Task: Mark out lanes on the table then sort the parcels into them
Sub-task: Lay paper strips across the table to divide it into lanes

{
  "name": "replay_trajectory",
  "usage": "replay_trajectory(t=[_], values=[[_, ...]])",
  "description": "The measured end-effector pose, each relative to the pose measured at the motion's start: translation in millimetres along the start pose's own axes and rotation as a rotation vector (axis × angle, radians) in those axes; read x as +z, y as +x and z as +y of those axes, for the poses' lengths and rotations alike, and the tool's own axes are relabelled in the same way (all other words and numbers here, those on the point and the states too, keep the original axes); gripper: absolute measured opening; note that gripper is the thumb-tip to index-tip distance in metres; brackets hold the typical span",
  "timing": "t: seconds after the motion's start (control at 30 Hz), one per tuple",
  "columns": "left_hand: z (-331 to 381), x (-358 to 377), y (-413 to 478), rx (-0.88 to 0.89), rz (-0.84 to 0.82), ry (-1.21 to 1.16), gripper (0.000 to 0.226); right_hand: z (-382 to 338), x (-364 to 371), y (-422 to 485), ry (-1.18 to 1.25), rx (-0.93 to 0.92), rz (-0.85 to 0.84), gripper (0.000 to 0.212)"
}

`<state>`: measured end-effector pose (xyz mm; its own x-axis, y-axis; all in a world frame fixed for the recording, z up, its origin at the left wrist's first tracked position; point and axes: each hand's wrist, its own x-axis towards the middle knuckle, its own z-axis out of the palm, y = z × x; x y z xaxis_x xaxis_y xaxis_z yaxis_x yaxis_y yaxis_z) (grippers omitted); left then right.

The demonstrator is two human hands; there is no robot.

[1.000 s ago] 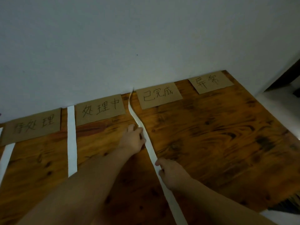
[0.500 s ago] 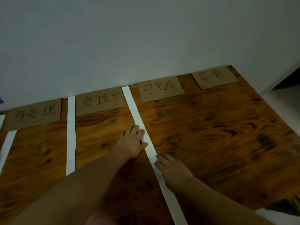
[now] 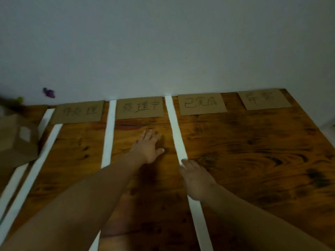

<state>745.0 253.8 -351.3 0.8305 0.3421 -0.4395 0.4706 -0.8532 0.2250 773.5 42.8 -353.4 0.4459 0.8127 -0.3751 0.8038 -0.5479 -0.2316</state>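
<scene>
Several white paper strips lie as lane lines on the wooden table (image 3: 253, 160). The third strip (image 3: 176, 134) runs from the wall toward me, flat on the wood. My right hand (image 3: 196, 180) presses flat on this strip with straight fingers. My left hand (image 3: 147, 147) hovers or rests with fingers spread over the wood between the second strip (image 3: 108, 134) and the third, off the paper. Several brown cardboard labels with handwriting lie along the wall, among them one (image 3: 139, 107) ahead of my left hand and one (image 3: 202, 104) to its right. A cardboard parcel (image 3: 16, 140) sits at the far left.
A white wall rises right behind the table. Two more white strips (image 3: 41, 153) run along the left side next to the parcel. A small purple object (image 3: 49, 92) and a green one (image 3: 19, 99) sit at the wall on the left. The table's right edge drops off at the far right.
The third strip, curled up a second ago, now lies flat against the wall end. My left hand has left the strip and moved left. The view has swung left, revealing the parcel.
</scene>
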Motion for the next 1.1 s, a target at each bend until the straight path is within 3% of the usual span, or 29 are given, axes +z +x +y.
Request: replay_trajectory(t=[0.23,0.3,0.5,0.8,1.1], values=[[-134.2,-17.2,-84.2,-0.248,0.091,0.012,0.073,-97.5,-51.1,42.3,0.065,-0.167,0.040,0.056],[-181.9,-15.5,-107.0,-0.276,0.066,0.017,0.081,-134.1,-52.6,50.1,0.080,-0.190,0.035,0.056],[-290.9,-1.6,-192.3,-0.397,0.101,-0.112,0.074,-245.0,-19.9,73.0,0.056,-0.249,0.074,0.048],[-388.5,49.3,-270.5,-0.229,0.018,-0.026,0.048,-414.8,65.1,86.1,0.095,-0.150,-0.211,0.059],[-401.0,72.0,-283.5,-0.199,0.025,0.034,0.051,-450.4,89.6,75.6,0.094,-0.122,-0.250,0.051]])
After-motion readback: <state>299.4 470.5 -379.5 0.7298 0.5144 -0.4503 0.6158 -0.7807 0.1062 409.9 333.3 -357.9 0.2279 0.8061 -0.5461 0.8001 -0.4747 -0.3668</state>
